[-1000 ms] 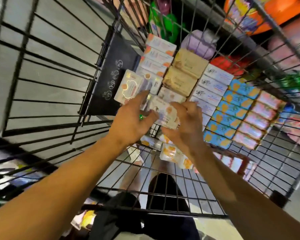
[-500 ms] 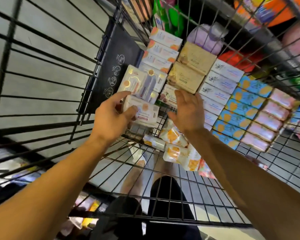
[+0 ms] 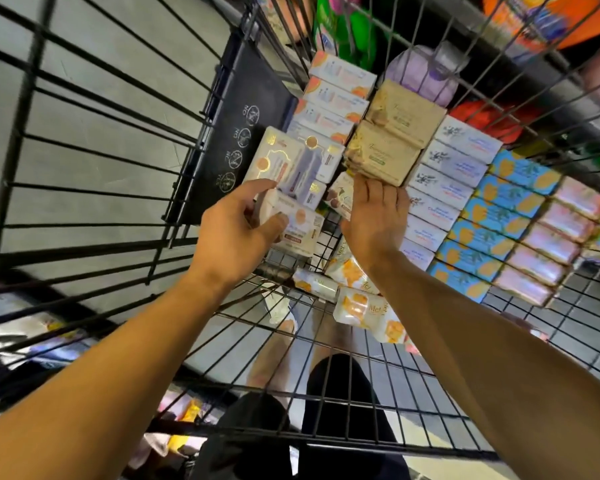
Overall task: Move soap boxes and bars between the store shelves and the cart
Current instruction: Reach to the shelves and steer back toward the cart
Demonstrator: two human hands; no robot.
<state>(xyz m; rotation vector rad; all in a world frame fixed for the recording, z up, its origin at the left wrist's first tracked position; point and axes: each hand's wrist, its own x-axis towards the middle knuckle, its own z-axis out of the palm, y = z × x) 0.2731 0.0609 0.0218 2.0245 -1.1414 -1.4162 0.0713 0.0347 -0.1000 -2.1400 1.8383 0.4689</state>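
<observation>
The wire cart (image 3: 94,188) holds rows of soap boxes standing on edge. My left hand (image 3: 236,237) grips a white soap box with an orange print (image 3: 297,232) just below a larger white-and-gold box (image 3: 291,164). To its right, my right hand (image 3: 374,220) has its fingers stretched up against a small white box with a brown picture (image 3: 340,199) and the lower edge of the tan boxes (image 3: 392,140). White boxes with orange corners (image 3: 336,88) are stacked behind them.
Right of my hands run rows of white boxes (image 3: 454,174), blue-and-orange boxes (image 3: 499,223) and pink boxes (image 3: 558,237). Loose orange-and-white wrapped bars (image 3: 364,306) lie on the cart floor. A black flap (image 3: 243,123) lines the cart's far left side. Shelf goods show beyond the wires.
A second ago both hands held the white-and-orange box together. My right hand has let go and moved up onto the stacked boxes, while my left keeps the box and has shifted left.
</observation>
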